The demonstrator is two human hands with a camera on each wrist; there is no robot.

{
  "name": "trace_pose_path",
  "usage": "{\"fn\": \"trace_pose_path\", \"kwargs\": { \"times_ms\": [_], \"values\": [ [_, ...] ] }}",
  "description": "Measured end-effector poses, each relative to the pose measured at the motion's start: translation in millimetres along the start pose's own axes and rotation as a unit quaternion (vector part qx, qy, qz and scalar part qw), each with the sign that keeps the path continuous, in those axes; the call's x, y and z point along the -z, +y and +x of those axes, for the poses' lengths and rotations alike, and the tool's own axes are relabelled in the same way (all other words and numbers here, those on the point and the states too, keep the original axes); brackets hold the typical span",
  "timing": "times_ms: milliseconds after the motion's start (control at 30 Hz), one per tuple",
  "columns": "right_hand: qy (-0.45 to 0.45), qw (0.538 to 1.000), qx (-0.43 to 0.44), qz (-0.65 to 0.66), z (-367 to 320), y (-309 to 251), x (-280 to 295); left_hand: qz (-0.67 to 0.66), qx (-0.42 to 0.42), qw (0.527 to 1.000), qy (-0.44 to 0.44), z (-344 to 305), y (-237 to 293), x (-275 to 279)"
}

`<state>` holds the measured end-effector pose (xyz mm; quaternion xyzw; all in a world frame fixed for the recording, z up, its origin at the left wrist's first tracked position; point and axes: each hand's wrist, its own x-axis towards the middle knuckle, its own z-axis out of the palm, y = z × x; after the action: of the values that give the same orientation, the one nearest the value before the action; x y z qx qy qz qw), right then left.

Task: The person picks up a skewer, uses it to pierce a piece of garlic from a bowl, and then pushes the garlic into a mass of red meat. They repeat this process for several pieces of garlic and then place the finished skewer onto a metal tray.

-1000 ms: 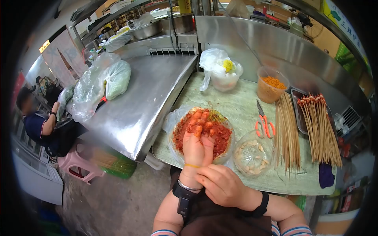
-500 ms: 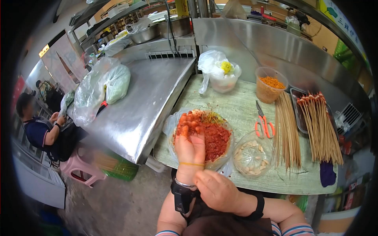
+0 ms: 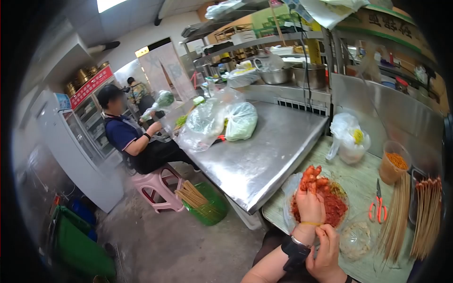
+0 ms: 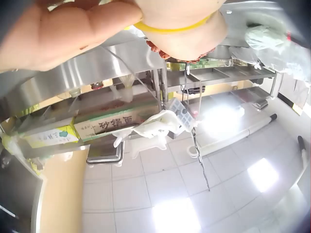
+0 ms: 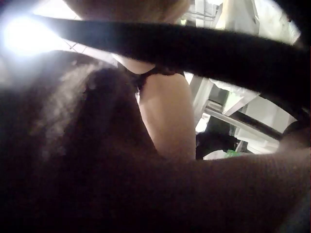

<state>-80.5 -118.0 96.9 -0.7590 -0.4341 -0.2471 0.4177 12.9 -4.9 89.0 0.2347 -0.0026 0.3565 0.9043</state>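
Note:
My left hand (image 3: 310,200), its relaxed fingers coated in red paste, is raised palm up over the bowl of red mix (image 3: 334,210). Around that wrist runs a yellow band (image 3: 311,223), above a metal bracelet and a black strap. Fingertips of my right hand (image 3: 326,250) pinch the band at the wrist's right side. The left wrist view has the right hand (image 4: 73,31) beside the yellow band (image 4: 175,30). The right wrist view is mostly dark, with part of an arm (image 5: 167,114).
Orange-handled scissors (image 3: 377,207), a clear container (image 3: 356,240), skewers (image 3: 396,219) and a tub of orange food (image 3: 395,162) lie to the right. Bags (image 3: 240,120) rest on the steel counter (image 3: 278,153). A seated person (image 3: 125,127) and a green basket (image 3: 210,212) are left.
The head view has swung left, so the table and hands appear lower right, with more of the room showing. My left hand remains over the bowl and my right hand at its wrist.

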Motion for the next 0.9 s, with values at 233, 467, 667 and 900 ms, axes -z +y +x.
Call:
{"fn": "trace_pose_path", "kwargs": {
  "times_ms": [233, 467, 667, 900],
  "values": [
    [-0.063, 0.995, -0.044, 0.063, -17.0, 2.6, 5.6, 0.001, 0.003, 0.998, 0.067, -3.2, -19.6, 32.7],
    [-0.045, 0.997, -0.042, 0.037, -9.8, 1.5, 5.7, -0.026, 0.011, 0.997, 0.068, 6.1, -21.0, 39.2],
    [-0.046, 0.997, -0.018, 0.059, -17.7, 6.3, 3.2, -0.049, 0.017, 0.995, 0.089, 8.7, -18.2, 31.0],
    [-0.021, 0.996, -0.07, 0.041, -26.6, -3.6, 12.3, -0.031, 0.007, 0.998, 0.063, -6.2, -27.5, 35.8]
  ]
}}
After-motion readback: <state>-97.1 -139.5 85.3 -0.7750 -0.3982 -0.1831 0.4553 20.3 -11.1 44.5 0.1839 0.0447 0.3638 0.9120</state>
